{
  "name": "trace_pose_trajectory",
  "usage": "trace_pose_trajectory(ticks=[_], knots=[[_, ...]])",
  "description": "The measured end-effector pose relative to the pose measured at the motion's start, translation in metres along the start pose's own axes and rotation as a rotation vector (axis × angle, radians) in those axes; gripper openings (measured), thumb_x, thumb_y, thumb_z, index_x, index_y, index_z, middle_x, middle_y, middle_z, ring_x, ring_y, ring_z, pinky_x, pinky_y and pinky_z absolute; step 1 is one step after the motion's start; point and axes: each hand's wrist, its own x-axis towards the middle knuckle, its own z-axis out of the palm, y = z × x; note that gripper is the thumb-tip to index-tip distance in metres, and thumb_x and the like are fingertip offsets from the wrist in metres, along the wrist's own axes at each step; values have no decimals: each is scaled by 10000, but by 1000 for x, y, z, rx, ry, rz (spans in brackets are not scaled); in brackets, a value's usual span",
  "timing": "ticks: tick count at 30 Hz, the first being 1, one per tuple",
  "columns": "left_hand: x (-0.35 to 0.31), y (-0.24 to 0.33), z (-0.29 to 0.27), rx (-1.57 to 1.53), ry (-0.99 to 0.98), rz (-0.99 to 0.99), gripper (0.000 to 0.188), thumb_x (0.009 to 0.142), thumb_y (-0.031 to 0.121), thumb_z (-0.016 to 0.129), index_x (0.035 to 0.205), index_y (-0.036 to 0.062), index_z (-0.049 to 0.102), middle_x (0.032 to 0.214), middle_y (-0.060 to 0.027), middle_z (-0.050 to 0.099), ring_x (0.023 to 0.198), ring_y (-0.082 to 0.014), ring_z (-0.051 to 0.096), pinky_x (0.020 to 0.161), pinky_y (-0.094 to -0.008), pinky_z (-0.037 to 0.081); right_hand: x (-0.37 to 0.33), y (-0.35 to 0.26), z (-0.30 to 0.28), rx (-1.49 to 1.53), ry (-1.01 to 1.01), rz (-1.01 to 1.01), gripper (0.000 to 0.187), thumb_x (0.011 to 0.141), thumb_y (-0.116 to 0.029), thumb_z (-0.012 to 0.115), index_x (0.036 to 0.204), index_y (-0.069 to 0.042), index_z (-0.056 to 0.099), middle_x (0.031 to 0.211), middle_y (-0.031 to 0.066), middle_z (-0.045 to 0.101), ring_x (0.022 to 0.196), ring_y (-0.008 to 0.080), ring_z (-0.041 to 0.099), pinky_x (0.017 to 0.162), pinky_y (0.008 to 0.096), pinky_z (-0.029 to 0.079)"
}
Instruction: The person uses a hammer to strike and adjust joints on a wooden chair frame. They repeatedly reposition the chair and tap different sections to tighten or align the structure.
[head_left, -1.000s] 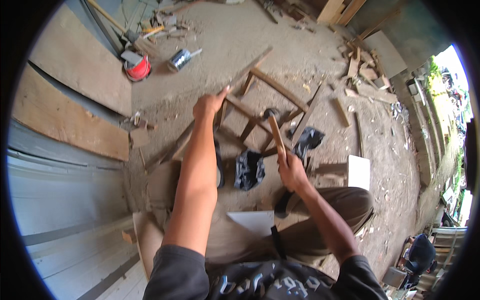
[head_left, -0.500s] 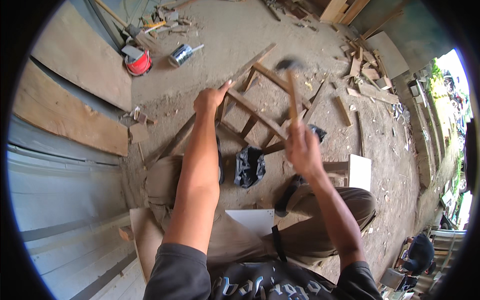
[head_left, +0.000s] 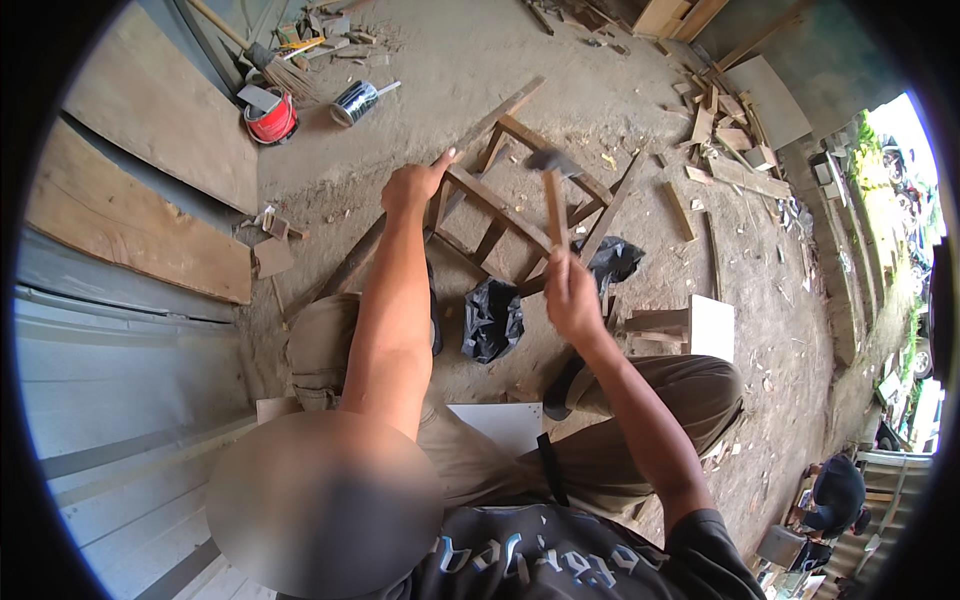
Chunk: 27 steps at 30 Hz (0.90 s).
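Note:
A brown wooden frame (head_left: 515, 222), made of several joined bars like a stool or chair frame, lies tilted on the ground before me. My left hand (head_left: 410, 188) is closed around a long wooden bar (head_left: 500, 112) on its left side, the thumb lying along the wood. In my right hand (head_left: 576, 298) is a hammer (head_left: 556, 205), gripped by its wooden handle. The dark hammer head is over the far right part of the frame; whether it touches the wood I cannot tell.
Two black plastic bags (head_left: 492, 320) (head_left: 615, 262) lie near the frame. A small white-topped stool (head_left: 710, 328) stands at right. Farther off are a red bucket (head_left: 270, 120), a paint can (head_left: 355, 103) and scrap wood (head_left: 735, 140). Boards (head_left: 140, 220) lean at left.
My right hand and the hammer have moved left, and the hammer head has come lower and nearer the frame. My left hand keeps its hold on the bar.

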Motion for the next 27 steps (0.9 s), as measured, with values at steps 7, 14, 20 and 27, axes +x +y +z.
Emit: trace_pose_trajectory(ticks=[7,14,20,27], knots=[[-4,-17,-2,-23,28,-53,988,755,869,415,1200,21,655,1225,-198,636,1153,-349,612,870,-446,522,5,-110,-26,147,-20,-45,488,1044,-399,370,803,-12,544,567,57,484,527,142,485,475,345,389],[7,-3,11,17,106,35,1017,740,882,418,1162,-9,666,1168,-195,664,1089,-346,648,823,-437,541,-25,12,6,-270,-118,172,477,1025,-441,409,880,-12,558,567,58,527,487,174,529,473,370,453],[-1,-4,-6,20,16,7,971,774,862,391,1178,24,669,1169,-190,663,1091,-350,644,829,-445,544,-3,-32,-3,78,-6,88,517,1038,-409,393,775,17,521,593,119,527,542,191,520,531,374,440],[2,-12,3,0,42,-10,972,774,861,392,1184,23,665,1190,-191,653,1109,-348,636,841,-438,540,-6,-98,-25,211,-172,376,495,1036,-473,344,850,-54,530,581,-8,455,452,86,460,387,259,366]])
